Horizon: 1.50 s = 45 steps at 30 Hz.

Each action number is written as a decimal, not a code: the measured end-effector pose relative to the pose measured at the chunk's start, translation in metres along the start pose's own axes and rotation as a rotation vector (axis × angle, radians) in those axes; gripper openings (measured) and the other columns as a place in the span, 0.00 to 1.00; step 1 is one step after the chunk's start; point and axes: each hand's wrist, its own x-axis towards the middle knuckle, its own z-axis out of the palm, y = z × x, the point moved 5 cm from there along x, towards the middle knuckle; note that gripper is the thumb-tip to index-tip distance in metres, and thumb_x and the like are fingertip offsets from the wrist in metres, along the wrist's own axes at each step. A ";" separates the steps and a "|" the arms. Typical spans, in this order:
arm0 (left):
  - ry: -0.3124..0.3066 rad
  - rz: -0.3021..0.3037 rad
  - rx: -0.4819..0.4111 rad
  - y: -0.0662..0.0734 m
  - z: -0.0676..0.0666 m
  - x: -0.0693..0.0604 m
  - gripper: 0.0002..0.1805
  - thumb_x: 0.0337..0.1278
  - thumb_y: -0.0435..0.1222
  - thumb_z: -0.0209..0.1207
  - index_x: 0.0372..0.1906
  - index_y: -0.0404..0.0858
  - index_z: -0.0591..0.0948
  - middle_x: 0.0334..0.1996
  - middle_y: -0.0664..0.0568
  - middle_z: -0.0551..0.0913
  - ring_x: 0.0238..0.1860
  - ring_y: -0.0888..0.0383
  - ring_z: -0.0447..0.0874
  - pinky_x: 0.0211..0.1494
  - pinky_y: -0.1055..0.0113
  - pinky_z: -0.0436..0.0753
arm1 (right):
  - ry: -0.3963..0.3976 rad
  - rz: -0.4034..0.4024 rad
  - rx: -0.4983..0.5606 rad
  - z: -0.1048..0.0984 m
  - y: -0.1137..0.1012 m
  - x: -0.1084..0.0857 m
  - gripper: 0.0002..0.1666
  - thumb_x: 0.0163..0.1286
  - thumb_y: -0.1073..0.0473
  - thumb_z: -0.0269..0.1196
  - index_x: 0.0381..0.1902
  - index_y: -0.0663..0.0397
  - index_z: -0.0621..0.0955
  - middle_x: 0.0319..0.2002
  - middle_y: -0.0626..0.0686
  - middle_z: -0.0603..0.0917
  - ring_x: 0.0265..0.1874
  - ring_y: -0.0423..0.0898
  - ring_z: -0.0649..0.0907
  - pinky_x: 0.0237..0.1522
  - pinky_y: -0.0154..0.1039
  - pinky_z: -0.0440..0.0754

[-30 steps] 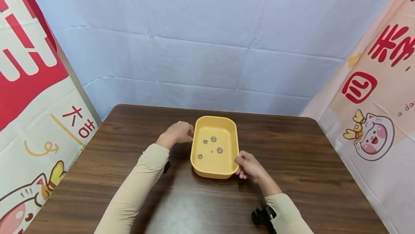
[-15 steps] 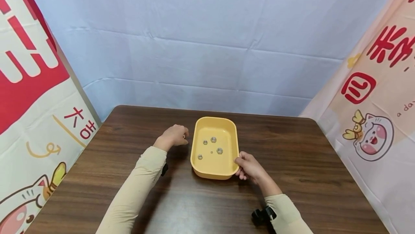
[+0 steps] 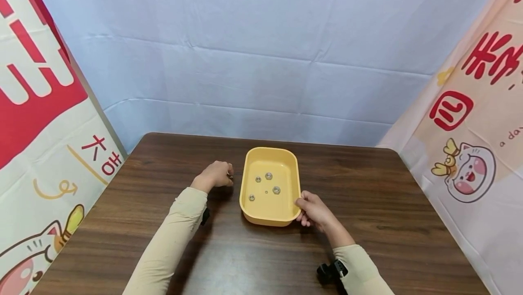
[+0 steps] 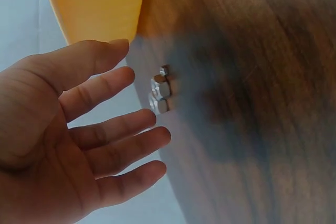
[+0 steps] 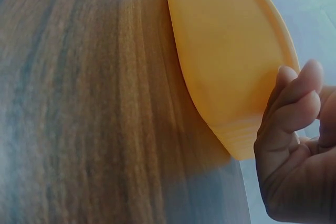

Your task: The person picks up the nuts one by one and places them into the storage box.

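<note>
A shallow yellow tray [image 3: 269, 220] rests on the table, with several metal hex nuts of different sizes, such as a larger nut [image 3: 276, 190], on its floor. My right hand [image 3: 315, 211] grips its near right corner, thumb over the rim. Left of the tray, my left hand [image 3: 213, 176] hovers low over the tabletop, its fingers loosely spread. In the left wrist view, three more nuts stand in a row on the wood just past those fingertips: a small nut [image 4: 164, 70], a bigger nut [image 4: 161, 87] and another nut [image 4: 159, 104]. From the head, the left hand mostly hides them.
The dark wooden table [image 3: 388, 213] extends on both sides of the tray. A pale cloth backdrop [image 3: 261, 59] hangs behind it. Printed banners stand at the left [image 3: 45, 159] and right [image 3: 470, 149]. Both forearms reach in from the near side.
My left hand has drawn back leftward from beside the tray's rim and come down slightly over the table. The right hand and the tray stay where they were.
</note>
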 end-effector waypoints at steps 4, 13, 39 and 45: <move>-0.002 0.007 -0.066 -0.007 0.005 0.004 0.17 0.47 0.35 0.68 0.44 0.37 0.82 0.56 0.42 0.75 0.51 0.48 0.76 0.47 0.58 0.76 | 0.005 -0.003 0.002 0.000 0.000 0.000 0.06 0.66 0.66 0.49 0.29 0.60 0.65 0.12 0.51 0.74 0.06 0.37 0.71 0.08 0.28 0.67; 0.022 0.021 -0.098 -0.017 0.010 0.012 0.14 0.44 0.35 0.70 0.40 0.40 0.83 0.53 0.45 0.77 0.51 0.48 0.75 0.49 0.60 0.74 | 0.008 -0.003 0.003 -0.001 -0.001 0.001 0.05 0.66 0.66 0.49 0.29 0.60 0.65 0.13 0.51 0.74 0.06 0.37 0.71 0.08 0.28 0.67; 0.078 -0.061 -0.192 -0.033 0.023 0.021 0.09 0.44 0.31 0.69 0.32 0.40 0.82 0.33 0.53 0.80 0.38 0.53 0.76 0.43 0.60 0.75 | -0.021 0.006 0.003 0.007 -0.024 -0.014 0.05 0.67 0.69 0.47 0.29 0.61 0.66 0.14 0.53 0.75 0.07 0.37 0.71 0.10 0.28 0.68; 0.112 -0.067 -0.205 -0.035 0.025 0.022 0.07 0.44 0.31 0.69 0.29 0.39 0.81 0.28 0.54 0.80 0.35 0.53 0.76 0.43 0.60 0.75 | -0.018 0.006 0.005 0.007 -0.022 -0.012 0.05 0.66 0.69 0.47 0.29 0.61 0.66 0.14 0.52 0.75 0.07 0.37 0.71 0.09 0.28 0.68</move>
